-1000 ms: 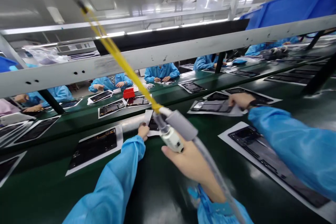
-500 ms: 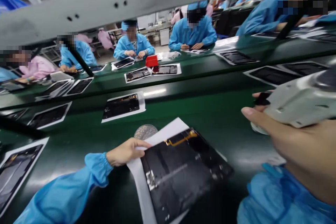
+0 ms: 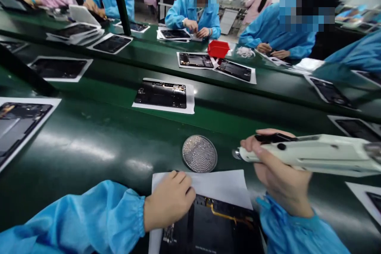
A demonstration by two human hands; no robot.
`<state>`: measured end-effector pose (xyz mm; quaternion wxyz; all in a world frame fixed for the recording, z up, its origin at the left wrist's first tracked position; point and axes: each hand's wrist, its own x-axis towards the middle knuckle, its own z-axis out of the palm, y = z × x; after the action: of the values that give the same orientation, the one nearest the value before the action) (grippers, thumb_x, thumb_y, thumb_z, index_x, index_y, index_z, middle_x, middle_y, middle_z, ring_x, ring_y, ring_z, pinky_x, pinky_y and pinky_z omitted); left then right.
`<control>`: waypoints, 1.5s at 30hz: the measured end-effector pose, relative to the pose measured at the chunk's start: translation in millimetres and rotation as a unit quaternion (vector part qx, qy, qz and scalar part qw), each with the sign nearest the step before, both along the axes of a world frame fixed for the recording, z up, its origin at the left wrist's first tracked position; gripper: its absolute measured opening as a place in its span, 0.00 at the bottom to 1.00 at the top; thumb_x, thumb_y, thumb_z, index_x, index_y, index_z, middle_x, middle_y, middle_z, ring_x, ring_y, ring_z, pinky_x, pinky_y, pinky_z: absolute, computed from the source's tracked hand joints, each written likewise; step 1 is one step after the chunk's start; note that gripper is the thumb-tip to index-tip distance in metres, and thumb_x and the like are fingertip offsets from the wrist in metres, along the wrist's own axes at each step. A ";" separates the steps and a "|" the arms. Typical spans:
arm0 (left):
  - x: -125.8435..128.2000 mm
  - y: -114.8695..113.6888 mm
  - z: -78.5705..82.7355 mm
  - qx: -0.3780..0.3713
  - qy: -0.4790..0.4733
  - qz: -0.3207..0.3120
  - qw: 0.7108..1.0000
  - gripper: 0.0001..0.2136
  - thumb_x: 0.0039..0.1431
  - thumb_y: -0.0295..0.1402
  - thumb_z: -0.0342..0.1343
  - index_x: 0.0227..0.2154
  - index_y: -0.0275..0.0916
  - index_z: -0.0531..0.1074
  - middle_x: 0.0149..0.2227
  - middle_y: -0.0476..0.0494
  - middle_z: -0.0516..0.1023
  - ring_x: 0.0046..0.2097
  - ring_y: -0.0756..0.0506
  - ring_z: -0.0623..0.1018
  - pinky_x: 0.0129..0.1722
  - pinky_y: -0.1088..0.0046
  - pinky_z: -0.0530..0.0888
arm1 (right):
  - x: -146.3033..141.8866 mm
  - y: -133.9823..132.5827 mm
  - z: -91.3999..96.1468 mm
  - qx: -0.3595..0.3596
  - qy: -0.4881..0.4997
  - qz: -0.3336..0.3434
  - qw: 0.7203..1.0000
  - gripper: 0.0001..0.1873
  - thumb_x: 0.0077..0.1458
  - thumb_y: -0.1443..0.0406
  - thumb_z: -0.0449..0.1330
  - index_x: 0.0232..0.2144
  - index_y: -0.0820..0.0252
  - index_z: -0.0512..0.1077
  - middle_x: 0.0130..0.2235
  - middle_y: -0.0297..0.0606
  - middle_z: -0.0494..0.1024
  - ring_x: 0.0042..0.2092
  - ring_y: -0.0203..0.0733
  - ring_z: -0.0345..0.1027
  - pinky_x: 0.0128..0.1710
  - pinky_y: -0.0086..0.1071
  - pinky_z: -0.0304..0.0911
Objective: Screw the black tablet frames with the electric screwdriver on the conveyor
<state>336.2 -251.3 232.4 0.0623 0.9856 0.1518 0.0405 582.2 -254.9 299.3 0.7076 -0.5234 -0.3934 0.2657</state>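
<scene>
My right hand (image 3: 276, 170) is closed around a pale electric screwdriver (image 3: 321, 152) with a black lever, its tip pointing left above the bench. My left hand (image 3: 171, 198) has curled fingers and lies over the upper left corner of an opened black tablet housing (image 3: 214, 230); its fingertips are hidden. An orange flex cable (image 3: 223, 214) runs along the housing's upper part. Under the housing is a white sheet (image 3: 217, 182). Just beyond the sheet stands a round dimpled metal dish (image 3: 199, 153), which appears to hold tiny pieces.
More tablet housings on white sheets lie about the green bench (image 3: 98, 131), one straight ahead (image 3: 163, 94). A red bin (image 3: 218, 49) stands on the far ledge. Dark posts (image 3: 119, 2) rise at the left. Several co-workers in blue or pink sit opposite.
The view has tilted down and turned. The tablet housing, earlier raised and slanted in my left hand, now lies flatter and nearer me. My right hand and screwdriver show more fully.
</scene>
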 end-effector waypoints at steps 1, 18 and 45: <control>0.7 -0.4 -3.8 0.011 -0.013 0.001 1.000 0.04 0.64 0.26 0.52 0.34 0.35 0.70 0.35 0.40 0.70 0.36 0.42 0.69 0.34 0.63 0.72 | -7.1 10.2 -4.7 0.004 0.005 0.015 1.000 0.15 0.44 0.66 0.72 0.37 0.55 0.75 0.27 0.31 0.75 0.30 0.38 0.70 0.36 0.40 0.68; 2.1 12.0 -8.9 -0.009 -0.113 0.039 0.993 0.06 0.55 0.27 0.54 0.31 0.30 0.75 0.34 0.34 0.73 0.39 0.38 0.71 0.40 0.60 0.74 | -31.6 41.9 -37.2 -0.028 0.003 0.119 0.992 0.11 0.53 0.72 0.63 0.39 0.56 0.74 0.24 0.30 0.73 0.30 0.39 0.68 0.35 0.40 0.65; 3.6 15.7 -4.2 -0.044 -0.148 0.041 0.987 0.07 0.63 0.23 0.48 0.31 0.34 0.69 0.33 0.40 0.67 0.34 0.43 0.65 0.31 0.65 0.67 | -44.4 -14.5 16.2 -0.028 0.007 0.094 0.995 0.12 0.49 0.68 0.71 0.38 0.54 0.79 0.25 0.32 0.74 0.30 0.39 0.66 0.37 0.40 0.68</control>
<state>339.8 -235.5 228.2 0.1252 0.9581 0.1827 0.1818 537.8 -269.5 315.4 0.6672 -0.5016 -0.4284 0.3460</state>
